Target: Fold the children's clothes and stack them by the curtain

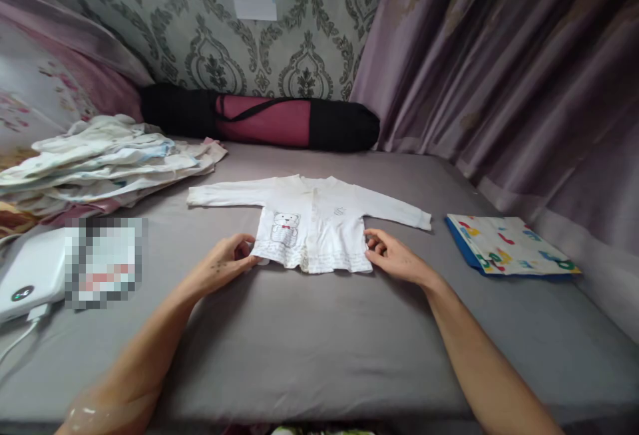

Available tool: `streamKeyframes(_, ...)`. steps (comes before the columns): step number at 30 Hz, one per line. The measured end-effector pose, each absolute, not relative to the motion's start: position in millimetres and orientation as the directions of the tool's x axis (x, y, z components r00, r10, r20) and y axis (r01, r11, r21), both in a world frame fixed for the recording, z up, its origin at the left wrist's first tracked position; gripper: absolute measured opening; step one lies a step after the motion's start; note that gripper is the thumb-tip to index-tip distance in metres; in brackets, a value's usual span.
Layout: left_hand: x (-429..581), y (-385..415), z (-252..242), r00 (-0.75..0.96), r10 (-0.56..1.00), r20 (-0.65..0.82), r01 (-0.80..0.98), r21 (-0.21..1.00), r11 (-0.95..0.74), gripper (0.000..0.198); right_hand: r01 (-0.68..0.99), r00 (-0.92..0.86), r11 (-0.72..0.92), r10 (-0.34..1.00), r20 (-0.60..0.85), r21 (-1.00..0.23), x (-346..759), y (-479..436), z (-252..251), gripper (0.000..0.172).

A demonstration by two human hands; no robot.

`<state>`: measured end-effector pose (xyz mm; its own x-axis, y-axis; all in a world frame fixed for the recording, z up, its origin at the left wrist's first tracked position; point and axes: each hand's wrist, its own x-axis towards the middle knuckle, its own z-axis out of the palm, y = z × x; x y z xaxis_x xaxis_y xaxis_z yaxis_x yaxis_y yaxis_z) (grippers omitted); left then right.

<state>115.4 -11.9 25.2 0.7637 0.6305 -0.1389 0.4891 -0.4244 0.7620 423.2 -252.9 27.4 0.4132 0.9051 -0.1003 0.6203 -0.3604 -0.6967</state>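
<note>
A small white baby shirt (329, 222) lies spread out on the grey sheet, its sleeves stretched to both sides. It has a button front, a bear print on the left side and a printed lower band. My left hand (227, 262) pinches the shirt's lower left corner between thumb and fingers. At the lower right corner, my right hand (394, 257) grips the hem the same way. The fingertips of both hands are partly hidden by the cloth and by the hands themselves.
A heap of baby clothes (100, 162) is at the left, behind a white power bank (32, 275) with a cable and a blurred item (104, 262). On the right lies a folded colourful cloth (509, 245). A black and pink long bag (264, 119) rests along the wall.
</note>
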Motion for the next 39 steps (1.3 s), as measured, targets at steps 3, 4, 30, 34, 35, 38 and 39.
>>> streamKeyframes(3,118.2,-16.3,27.0,0.733,0.673,-0.103,0.504,0.746,-0.436,0.043,0.701,0.293,-0.302,0.948,-0.126,-0.646,414.1,-264.7,37.7,0.067)
streamKeyframes(4,119.3,-17.9,26.9,0.719,0.688,-0.096,0.518,0.734,-0.439,0.041,0.72,0.253,-0.286,0.957,-0.144,-0.632,412.3,-267.5,40.7,0.072)
streamKeyframes(30,132.1,-40.6,17.5,0.596,0.799,0.076,0.607,0.609,-0.511,0.036,0.763,0.555,-0.39,0.804,0.213,-0.515,366.0,-248.0,21.7,0.04)
streamKeyframes(34,133.3,-40.6,12.6,0.595,0.801,0.067,0.62,0.595,-0.511,0.041,0.801,0.514,-0.389,0.836,0.19,-0.456,371.1,-249.8,15.9,0.052)
streamKeyframes(35,133.7,-40.5,11.0,0.596,0.801,0.067,0.627,0.585,-0.515,0.042,0.807,0.505,-0.385,0.843,0.186,-0.449,371.8,-250.0,14.9,0.053)
streamKeyframes(38,133.5,-39.7,8.3,0.611,0.79,0.053,0.637,0.559,-0.531,0.043,0.813,0.499,-0.39,0.85,0.172,-0.431,372.4,-250.4,15.5,0.057)
streamKeyframes(39,132.7,-38.9,8.5,0.62,0.782,0.055,0.634,0.551,-0.542,0.043,0.816,0.499,-0.397,0.851,0.164,-0.421,372.5,-251.0,17.2,0.059)
